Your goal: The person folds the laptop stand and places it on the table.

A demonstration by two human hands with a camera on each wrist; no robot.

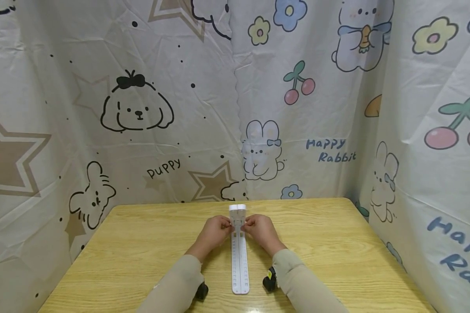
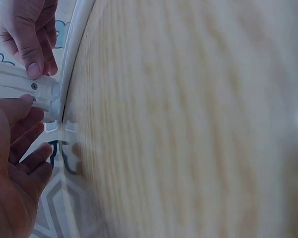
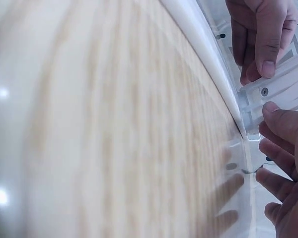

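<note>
A long white plastic stand (image 1: 240,265) lies lengthwise on the table, its flat strip marked with rows of small slots. At its far end an upper piece (image 1: 237,212) rises from the strip; a small screw (image 2: 34,86) shows on its side in the left wrist view. My left hand (image 1: 218,230) pinches this piece from the left between thumb and fingers. From the other side my right hand (image 1: 260,230) pinches it too, with thumb and index at the piece and the other fingers (image 3: 275,183) spread loosely below. The joint with the strip is partly hidden by the fingers.
The light wooden table (image 1: 317,243) reaches back to a printed curtain (image 1: 203,108) hanging close behind it. Another curtain side (image 1: 434,182) hangs along the right edge. Black wrist cameras (image 1: 270,280) sit under both sleeves, close to the tabletop.
</note>
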